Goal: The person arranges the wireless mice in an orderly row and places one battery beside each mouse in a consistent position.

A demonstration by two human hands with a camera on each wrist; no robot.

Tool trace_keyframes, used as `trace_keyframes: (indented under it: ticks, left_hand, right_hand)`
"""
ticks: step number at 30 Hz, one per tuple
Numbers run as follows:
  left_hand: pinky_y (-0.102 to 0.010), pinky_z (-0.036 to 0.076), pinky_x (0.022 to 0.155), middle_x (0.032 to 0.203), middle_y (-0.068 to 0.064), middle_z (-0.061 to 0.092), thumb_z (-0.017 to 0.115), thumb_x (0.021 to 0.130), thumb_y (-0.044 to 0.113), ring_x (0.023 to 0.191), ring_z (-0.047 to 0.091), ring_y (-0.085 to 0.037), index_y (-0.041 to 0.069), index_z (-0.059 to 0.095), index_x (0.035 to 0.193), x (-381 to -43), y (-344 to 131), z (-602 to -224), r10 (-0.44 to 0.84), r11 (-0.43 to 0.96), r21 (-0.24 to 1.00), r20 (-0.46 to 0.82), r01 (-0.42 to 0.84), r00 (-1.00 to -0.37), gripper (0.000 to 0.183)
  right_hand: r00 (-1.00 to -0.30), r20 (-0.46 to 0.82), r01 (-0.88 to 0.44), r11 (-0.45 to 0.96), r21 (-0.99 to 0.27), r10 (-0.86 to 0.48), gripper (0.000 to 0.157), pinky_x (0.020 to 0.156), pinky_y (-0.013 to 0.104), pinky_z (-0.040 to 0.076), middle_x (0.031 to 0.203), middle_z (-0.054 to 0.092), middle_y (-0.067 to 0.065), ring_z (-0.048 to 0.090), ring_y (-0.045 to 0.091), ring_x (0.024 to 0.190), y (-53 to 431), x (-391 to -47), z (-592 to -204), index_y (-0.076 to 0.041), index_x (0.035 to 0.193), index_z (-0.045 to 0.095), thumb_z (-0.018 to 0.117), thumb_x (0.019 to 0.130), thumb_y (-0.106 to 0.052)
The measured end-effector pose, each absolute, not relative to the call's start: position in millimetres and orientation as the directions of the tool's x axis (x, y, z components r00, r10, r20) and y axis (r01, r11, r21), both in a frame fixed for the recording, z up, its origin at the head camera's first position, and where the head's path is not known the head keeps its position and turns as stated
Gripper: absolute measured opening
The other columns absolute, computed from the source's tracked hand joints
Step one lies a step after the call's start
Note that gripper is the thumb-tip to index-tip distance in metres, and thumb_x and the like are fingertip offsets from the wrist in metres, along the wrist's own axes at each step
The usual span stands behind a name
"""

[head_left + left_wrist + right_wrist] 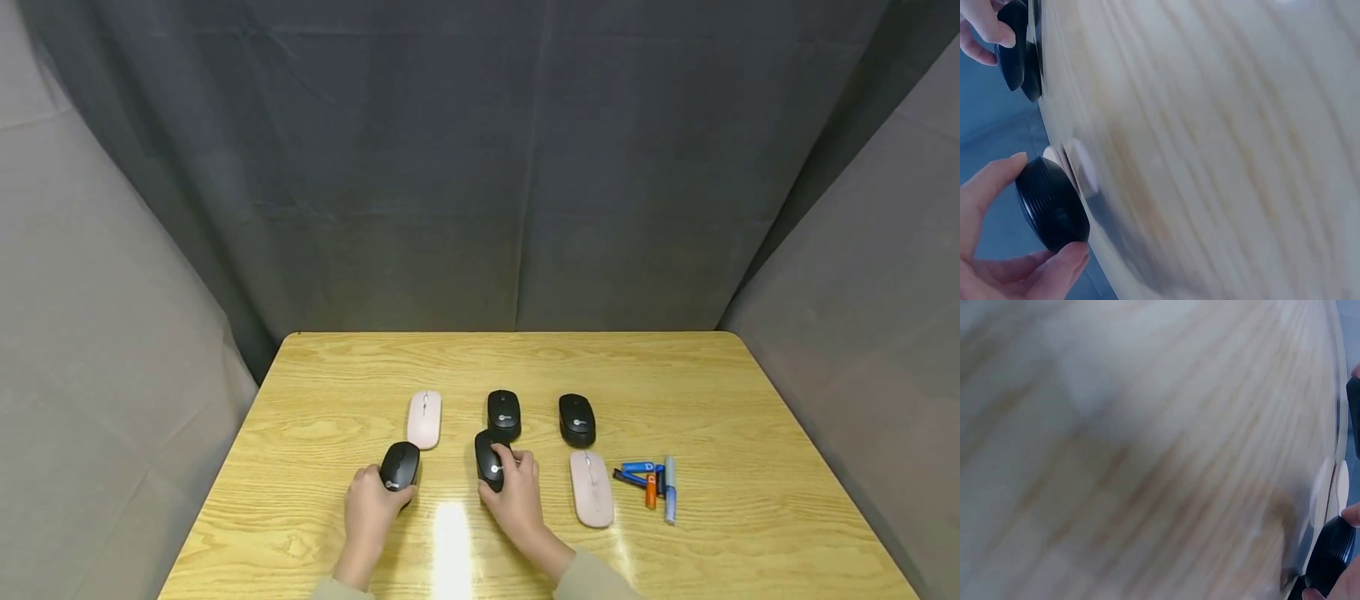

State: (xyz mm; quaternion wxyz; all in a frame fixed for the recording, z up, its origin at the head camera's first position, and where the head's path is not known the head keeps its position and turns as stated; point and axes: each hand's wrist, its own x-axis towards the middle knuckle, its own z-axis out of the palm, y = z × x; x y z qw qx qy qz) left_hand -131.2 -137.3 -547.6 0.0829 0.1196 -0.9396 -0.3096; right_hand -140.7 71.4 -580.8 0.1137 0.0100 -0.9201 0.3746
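Note:
My left hand (371, 504) grips a black computer mouse (399, 465) by its sides, thumb on the right. In the left wrist view that mouse (1054, 203) is pinched between the thumb and fingers, tilted, its ridged side showing. A second black mouse (487, 457) is held in my right hand (519, 496), overlapping the near end of another black mouse (504, 410) in the head view. The right wrist view catches the right hand's mouse (1333, 550) only at the lower right edge, fingertips on it.
A pink mouse (424, 418) lies just beyond the left hand. To the right are a black mouse (577, 418) and another pink mouse (592, 490). Several batteries (650, 490), blue, orange and black, lie grouped farther right on the wooden table (750, 517). Grey curtains (420, 183) surround it.

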Motion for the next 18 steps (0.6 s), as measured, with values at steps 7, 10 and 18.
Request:
trace_keyframes:
  ticks: [7, 10, 18]
  left_hand:
    - [-0.039, 0.048, 0.054, 0.072, -0.015, 0.057, 0.085, 0.055, 0.032, 0.064, 0.059, -0.029, -0.013, 0.061, 0.086, -130, -130, -549, -0.267, 0.803, 0.565, 0.059, -0.189, -0.962, 0.060]
    - [-0.040, 0.048, 0.055, 0.071, -0.015, 0.057, 0.085, 0.055, 0.033, 0.064, 0.059, -0.030, -0.013, 0.061, 0.085, -129, -128, -552, -0.262, 0.813, 0.551, 0.057, -0.189, -0.963, 0.060]
    - [-0.039, 0.047, 0.050, 0.067, -0.015, 0.056, 0.085, 0.054, 0.033, 0.059, 0.058, -0.028, -0.012, 0.060, 0.079, -127, -121, -555, -0.255, 0.816, 0.550, 0.070, -0.176, -0.964, 0.057]
  right_hand:
    - [-0.954, 0.273, -0.099, 0.733, -0.673, 0.122, 0.057, 0.077, 0.042, 0.042, 0.101, 0.044, 0.018, 0.043, 0.031, 0.095, 80, -136, -584, -0.010, 0.117, 0.056, 0.078, 0.064, -0.013]
    - [-0.958, 0.258, -0.082, 0.739, -0.669, 0.127, 0.058, 0.078, 0.042, 0.041, 0.099, 0.044, 0.017, 0.043, 0.031, 0.094, 82, -134, -586, -0.009, 0.117, 0.056, 0.079, 0.063, -0.014]
    - [-0.971, 0.201, -0.038, 0.751, -0.660, 0.127, 0.058, 0.078, 0.041, 0.040, 0.098, 0.043, 0.016, 0.042, 0.029, 0.093, 85, -132, -588, -0.010, 0.117, 0.056, 0.079, 0.065, -0.018]
